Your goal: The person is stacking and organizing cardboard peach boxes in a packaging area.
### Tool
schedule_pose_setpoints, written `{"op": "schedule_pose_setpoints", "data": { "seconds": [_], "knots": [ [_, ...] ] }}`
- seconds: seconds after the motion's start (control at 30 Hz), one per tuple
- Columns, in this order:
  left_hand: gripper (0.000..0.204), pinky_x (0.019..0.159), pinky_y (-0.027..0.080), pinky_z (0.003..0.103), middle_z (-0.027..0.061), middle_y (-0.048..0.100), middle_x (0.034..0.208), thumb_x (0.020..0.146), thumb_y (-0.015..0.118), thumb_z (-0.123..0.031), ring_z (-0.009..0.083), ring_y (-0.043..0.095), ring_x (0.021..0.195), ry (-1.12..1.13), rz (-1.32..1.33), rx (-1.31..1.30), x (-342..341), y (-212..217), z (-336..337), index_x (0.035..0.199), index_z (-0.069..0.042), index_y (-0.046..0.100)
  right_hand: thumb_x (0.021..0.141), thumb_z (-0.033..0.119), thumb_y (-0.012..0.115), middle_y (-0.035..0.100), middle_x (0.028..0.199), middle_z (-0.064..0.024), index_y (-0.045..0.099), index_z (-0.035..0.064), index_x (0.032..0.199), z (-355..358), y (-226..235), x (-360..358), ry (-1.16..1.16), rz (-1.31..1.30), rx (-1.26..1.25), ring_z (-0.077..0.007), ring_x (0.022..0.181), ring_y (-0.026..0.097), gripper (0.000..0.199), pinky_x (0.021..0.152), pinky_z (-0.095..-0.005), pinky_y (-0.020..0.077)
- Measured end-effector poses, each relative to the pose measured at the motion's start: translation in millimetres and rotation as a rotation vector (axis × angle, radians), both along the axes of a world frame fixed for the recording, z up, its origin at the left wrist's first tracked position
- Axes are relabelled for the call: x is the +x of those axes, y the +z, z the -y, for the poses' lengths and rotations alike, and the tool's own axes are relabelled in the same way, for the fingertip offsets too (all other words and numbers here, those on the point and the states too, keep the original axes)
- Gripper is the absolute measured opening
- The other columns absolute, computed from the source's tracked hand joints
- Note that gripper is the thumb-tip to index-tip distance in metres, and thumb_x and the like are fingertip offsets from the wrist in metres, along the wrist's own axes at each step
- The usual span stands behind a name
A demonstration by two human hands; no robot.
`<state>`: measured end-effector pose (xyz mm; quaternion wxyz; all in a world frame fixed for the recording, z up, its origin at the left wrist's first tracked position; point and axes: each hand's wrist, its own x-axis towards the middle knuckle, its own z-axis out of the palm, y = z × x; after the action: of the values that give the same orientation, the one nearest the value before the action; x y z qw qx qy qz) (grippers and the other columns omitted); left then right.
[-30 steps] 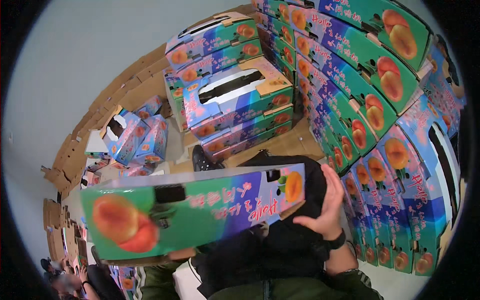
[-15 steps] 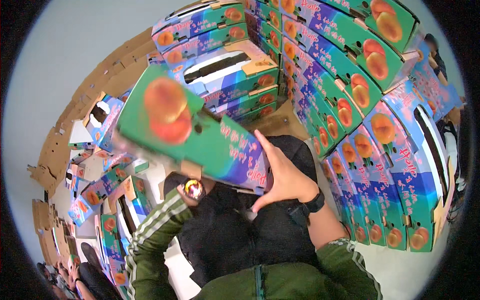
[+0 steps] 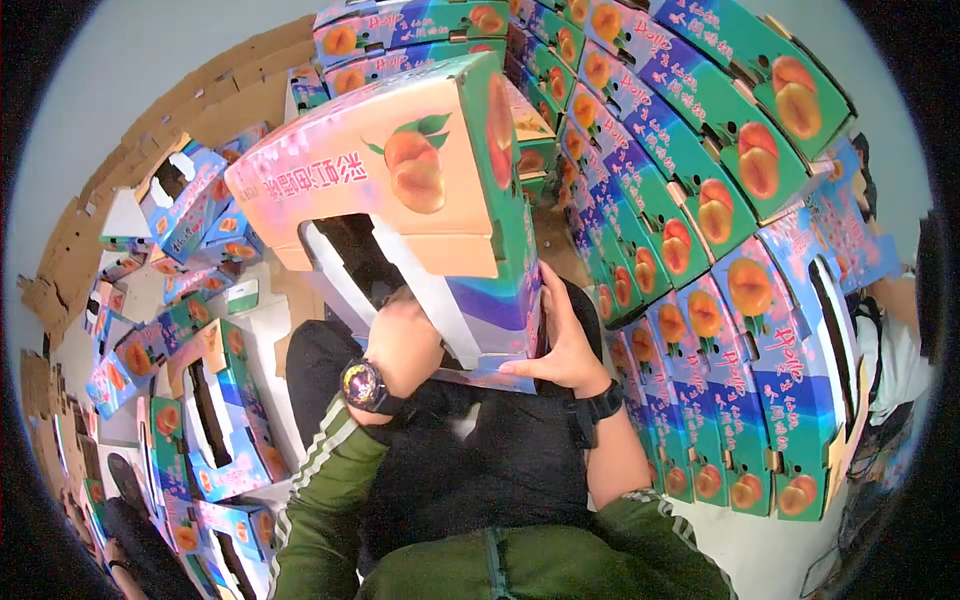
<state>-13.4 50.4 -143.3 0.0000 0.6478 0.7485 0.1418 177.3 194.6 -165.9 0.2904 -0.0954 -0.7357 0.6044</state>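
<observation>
A cardboard fruit box [image 3: 300, 185], peach-coloured, green and blue with printed peaches, is held tilted above my lap. A long opening in the side facing me shows a dark inside and white inner edges. My left hand [image 3: 405, 345], with a watch on its wrist, is closed at the lower edge of this opening. Its fingertips reach inside and are hidden. My right hand [image 3: 565, 340] grips the box's lower right corner, thumb on the near face and fingers along the green and blue side.
Stacked fruit boxes [image 3: 690, 190] rise at the right, with a row of upright boxes [image 3: 800, 400] below them. More boxes [image 3: 410, 25] stand at the back. Loose boxes [image 3: 215, 410] lie on the floor at left, near brown cardboard [image 3: 130, 150]. Another person's dark-clothed leg [image 3: 150, 540] shows lower left.
The box has been turned so that its face with the opening now points toward me. My left hand has come from beneath it to the opening. My right hand stays at its right end.
</observation>
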Motion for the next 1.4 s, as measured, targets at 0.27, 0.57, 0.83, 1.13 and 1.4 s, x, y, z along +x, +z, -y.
{"op": "schedule_pose_setpoints", "data": {
  "seconds": [0.27, 0.57, 0.83, 1.13, 1.4],
  "knots": [
    [0.032, 0.094, 0.046, 0.045, 0.0226, 0.063, 0.104, 0.070, 0.066, -0.008, 0.0394, 0.057, 0.104, -0.044, 0.073, -0.019, 23, 43, 22, 0.099, 0.004, 0.064, 0.049, 0.029, 0.094, 0.041, 0.143, -0.0159, 0.019, 0.0002, 0.150, 6, 7, 3, -0.013, -0.034, -0.133, -0.0284, 0.133, 0.041, 0.129, 0.113, -0.0406, 0.0279],
    [0.041, 0.094, 0.046, 0.039, 0.0167, 0.059, 0.116, 0.078, 0.059, 0.010, 0.0335, 0.057, 0.111, 0.161, 1.163, 0.210, 41, 38, 66, 0.118, 0.003, 0.054, 0.051, 0.021, 0.095, 0.039, 0.143, -0.0166, 0.018, 0.0001, 0.149, 35, 25, 0, 0.003, -0.086, -0.209, -0.0279, 0.133, 0.039, 0.126, 0.113, -0.0406, 0.0283],
    [0.055, 0.091, 0.048, 0.032, 0.0095, 0.064, 0.112, 0.077, 0.080, -0.010, 0.0135, 0.058, 0.103, 0.084, 1.420, 0.305, 36, -4, 21, 0.123, 0.004, 0.055, 0.060, 0.012, 0.089, 0.045, 0.136, -0.0174, 0.015, 0.0039, 0.149, 54, 12, -15, -0.164, -0.079, -0.617, -0.0288, 0.127, 0.046, 0.116, 0.109, -0.0427, 0.0341],
    [0.062, 0.093, 0.048, 0.033, 0.0086, 0.065, 0.114, 0.067, 0.084, -0.002, 0.0169, 0.060, 0.104, -0.081, 1.586, -0.057, 26, -13, -5, 0.123, 0.001, 0.058, 0.063, 0.026, 0.089, 0.030, 0.148, -0.0176, 0.004, 0.0062, 0.152, 34, -40, -5, -0.023, -0.024, -0.391, -0.0307, 0.138, 0.031, 0.124, 0.114, -0.0444, 0.0258],
    [0.052, 0.090, 0.049, 0.032, 0.0086, 0.068, 0.108, 0.068, 0.081, 0.001, 0.0158, 0.062, 0.099, -0.034, 1.577, -0.014, 31, -19, -7, 0.116, 0.002, 0.062, 0.064, 0.030, 0.088, 0.030, 0.148, -0.0171, 0.005, 0.0068, 0.152, 28, -54, -4, -0.003, -0.014, -0.424, -0.0305, 0.139, 0.029, 0.123, 0.115, -0.0444, 0.0240]
  ]
}}
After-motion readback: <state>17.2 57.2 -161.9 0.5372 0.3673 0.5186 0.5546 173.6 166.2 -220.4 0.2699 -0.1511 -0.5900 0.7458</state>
